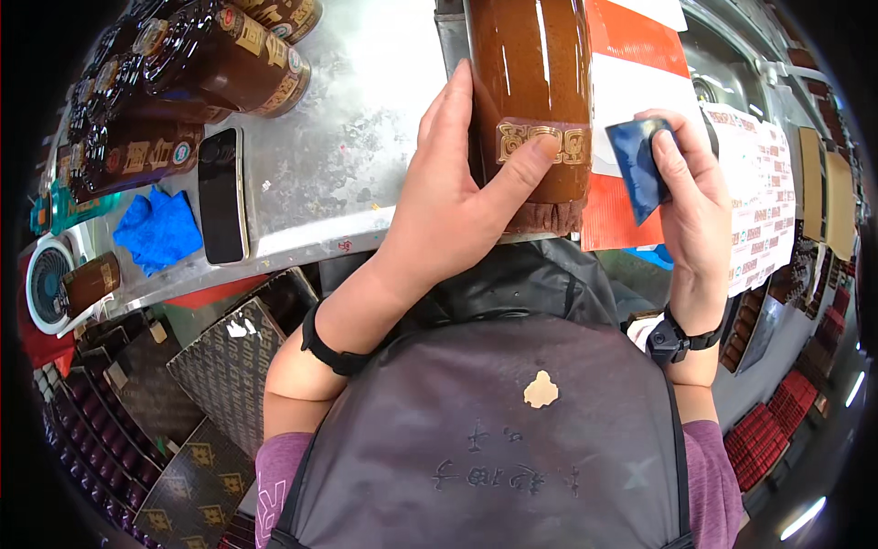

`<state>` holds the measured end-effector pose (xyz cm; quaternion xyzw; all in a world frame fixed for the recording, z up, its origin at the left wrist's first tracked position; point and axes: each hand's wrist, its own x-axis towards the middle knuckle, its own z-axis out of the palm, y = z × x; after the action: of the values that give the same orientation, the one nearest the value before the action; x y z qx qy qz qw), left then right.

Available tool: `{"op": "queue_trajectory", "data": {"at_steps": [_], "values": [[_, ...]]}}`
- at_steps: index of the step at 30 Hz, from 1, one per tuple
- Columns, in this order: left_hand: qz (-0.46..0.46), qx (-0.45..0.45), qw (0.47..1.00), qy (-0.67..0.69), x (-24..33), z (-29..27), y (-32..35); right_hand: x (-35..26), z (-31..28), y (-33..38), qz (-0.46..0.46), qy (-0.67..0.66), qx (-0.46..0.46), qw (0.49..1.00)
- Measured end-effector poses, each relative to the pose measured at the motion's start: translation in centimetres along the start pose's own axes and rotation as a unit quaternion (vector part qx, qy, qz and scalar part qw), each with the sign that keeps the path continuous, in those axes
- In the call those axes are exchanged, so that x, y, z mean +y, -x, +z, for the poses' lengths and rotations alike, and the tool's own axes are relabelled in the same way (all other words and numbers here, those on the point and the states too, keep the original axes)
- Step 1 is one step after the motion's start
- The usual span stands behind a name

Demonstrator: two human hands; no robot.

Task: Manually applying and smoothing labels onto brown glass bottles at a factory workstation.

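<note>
A large brown glossy bottle [530, 64] lies at the table's near edge, with a patterned gold label band [572, 146] close to its near end. My left hand [448, 201] grips it from the left, fingers along its side and thumb pressed on the band. Under the bottle's near end shows a brown cloth-like pad [549, 218]. Just right of the bottle, my right hand [693, 188] pinches a thin, flat blue scraper [637, 165] between thumb and fingers. The scraper appears apart from the bottle.
Several similar labelled bottles [238, 59] lie piled at the far left of the metal table [347, 110]. Nearer are a phone [223, 197], a crumpled blue cloth [157, 229] and a small fan [50, 279]. Sheets of printed labels [754, 197] hang at the right.
</note>
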<state>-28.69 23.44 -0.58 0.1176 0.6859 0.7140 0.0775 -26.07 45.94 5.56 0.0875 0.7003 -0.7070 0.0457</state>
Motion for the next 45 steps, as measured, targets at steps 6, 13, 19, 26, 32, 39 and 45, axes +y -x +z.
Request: {"op": "queue_trajectory", "data": {"at_steps": [6,13,19,26,32,39,45], "values": [[0.000,-0.012,1.000,-0.002,-0.2,-0.2,0.0,2.2,-0.1,0.9,0.067,-0.064,-0.032,0.995],[-0.007,-0.013,1.000,0.026,-0.2,-0.4,0.0,2.0,0.5,0.6,0.070,-0.096,-0.034,0.992],[-0.015,-0.019,0.998,0.057,0.2,-0.4,-0.2,1.7,0.4,0.9,0.064,-0.098,-0.030,0.993],[-0.017,-0.021,0.997,0.067,-0.1,-0.4,-0.2,2.0,0.2,1.1,0.061,-0.097,-0.019,0.993],[-0.004,-0.022,0.998,0.051,-0.3,-0.5,-0.1,2.3,0.0,1.1,0.053,-0.105,0.004,0.993],[0.030,-0.063,0.994,-0.080,1.0,-1.1,-0.2,1.3,1.5,1.9,-0.073,-0.009,0.088,0.993],[0.087,-0.028,0.957,-0.276,2.4,-0.3,0.1,-1.0,3.2,3.1,-0.405,0.467,-0.051,0.784]]}}
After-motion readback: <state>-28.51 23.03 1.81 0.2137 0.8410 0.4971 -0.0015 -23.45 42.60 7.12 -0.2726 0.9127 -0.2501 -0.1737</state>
